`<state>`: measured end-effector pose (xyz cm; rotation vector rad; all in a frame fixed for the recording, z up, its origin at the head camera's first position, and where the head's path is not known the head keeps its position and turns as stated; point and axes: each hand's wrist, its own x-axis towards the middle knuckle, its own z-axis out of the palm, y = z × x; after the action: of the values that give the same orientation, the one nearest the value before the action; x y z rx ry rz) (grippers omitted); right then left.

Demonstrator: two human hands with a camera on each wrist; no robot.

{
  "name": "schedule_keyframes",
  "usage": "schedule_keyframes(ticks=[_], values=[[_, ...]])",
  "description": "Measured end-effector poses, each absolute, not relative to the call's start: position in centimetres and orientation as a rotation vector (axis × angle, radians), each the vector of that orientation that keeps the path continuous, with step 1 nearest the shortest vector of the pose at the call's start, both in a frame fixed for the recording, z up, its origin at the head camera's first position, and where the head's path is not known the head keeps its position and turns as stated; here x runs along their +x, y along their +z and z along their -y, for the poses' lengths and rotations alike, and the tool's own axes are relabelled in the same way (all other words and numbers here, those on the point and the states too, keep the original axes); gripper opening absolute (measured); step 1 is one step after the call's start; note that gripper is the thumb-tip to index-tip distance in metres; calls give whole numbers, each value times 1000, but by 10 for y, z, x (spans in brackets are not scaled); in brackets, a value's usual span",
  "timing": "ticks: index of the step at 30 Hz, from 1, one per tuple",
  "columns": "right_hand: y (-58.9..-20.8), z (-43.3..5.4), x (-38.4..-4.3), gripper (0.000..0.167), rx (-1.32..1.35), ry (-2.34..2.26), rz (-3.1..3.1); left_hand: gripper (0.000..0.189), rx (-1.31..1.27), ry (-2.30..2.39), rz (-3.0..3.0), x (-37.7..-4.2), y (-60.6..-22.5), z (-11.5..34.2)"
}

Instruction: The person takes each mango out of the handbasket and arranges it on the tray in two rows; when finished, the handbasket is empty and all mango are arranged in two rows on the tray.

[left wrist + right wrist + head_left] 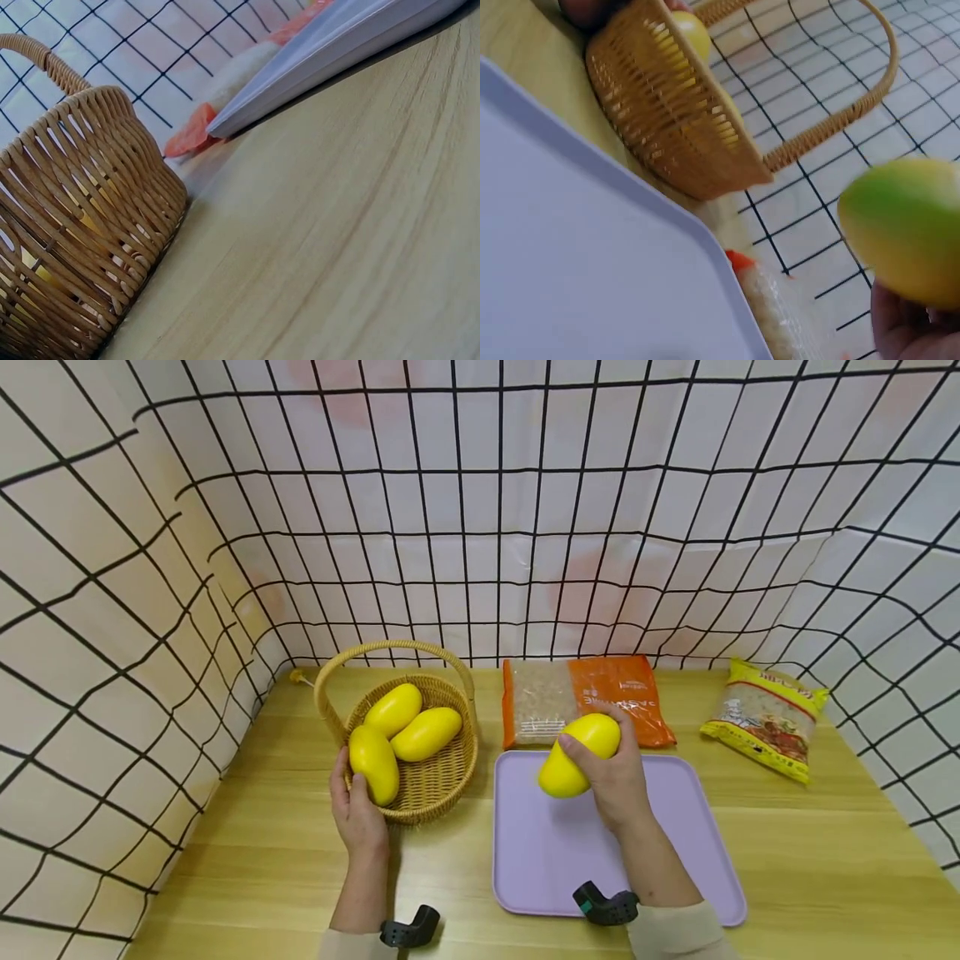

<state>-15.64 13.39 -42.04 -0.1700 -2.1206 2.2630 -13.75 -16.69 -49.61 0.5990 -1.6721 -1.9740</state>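
My right hand (618, 777) grips a yellow mango (592, 739) in the air above the lilac tray (555, 860). In the right wrist view this mango (907, 225) shows a green patch, with fingers (900, 330) under it. At the left stands a woven basket (442, 797) with a tall handle, holding three yellow mangoes (427, 735). My left hand (362, 818) holds the basket's near left rim, its thumb beside the closest mango (375, 768). The left wrist view shows the basket's side (97, 217) but not the hand.
Behind the tray lies an orange and clear bag of grains (540, 693). A yellow printed food bag (765, 718) lies at the right rear. White walls with a black grid (480, 510) enclose the wooden table (825, 860) at the back and sides.
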Motion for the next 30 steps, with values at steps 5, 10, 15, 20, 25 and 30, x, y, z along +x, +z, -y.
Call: schedule_keyframes(ticks=[5,10,15,20,25,30], values=[[-422,-139,-160,57,-264,2294,2208,49,597,-1982,1688,-137,-497,167],[-423,-144,-160,54,-124,2416,2326,49,599,-1977,1689,-136,-499,165],[-424,-145,-163,64,26,2411,2437,49,600,-1951,1701,-136,-499,164],[-429,-133,-166,71,-4,2001,2720,48,604,-1921,1708,-134,-497,167],[-438,-118,-175,75,-39,1777,2847,48,600,-1927,1700,-133,-496,168],[-441,-107,-188,64,95,1726,2885,48,583,-1945,1694,-136,-495,168]])
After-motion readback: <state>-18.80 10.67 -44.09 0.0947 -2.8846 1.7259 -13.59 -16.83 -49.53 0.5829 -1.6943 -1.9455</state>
